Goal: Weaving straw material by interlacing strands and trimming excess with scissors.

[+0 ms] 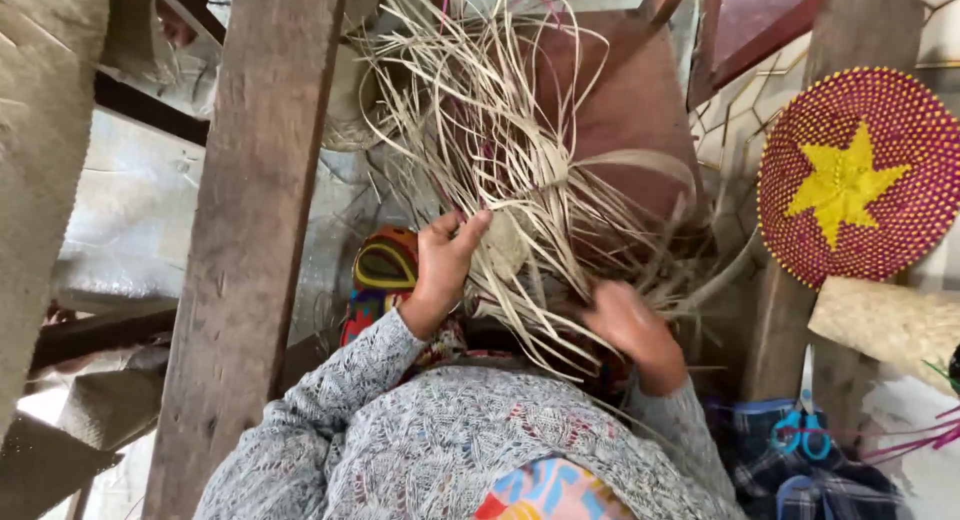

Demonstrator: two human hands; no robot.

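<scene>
A loose fan of pale straw strips (490,140) spreads upward from a small woven start (507,245) held in front of me. My left hand (443,262) pinches the strips at the woven part, with the thumb pressed against it. My right hand (628,325) is blurred with motion. It is lower and to the right, closed among the strip ends. Both grey knitted sleeves reach up from the bottom of the view.
A thick wooden post (250,230) stands at left. Behind the strips is a brown wooden seat (635,110). A round woven red mat with a yellow star (860,175) leans at right above a pale woven piece (890,325). Blue-handled scissors (805,430) lie on plaid cloth (755,450).
</scene>
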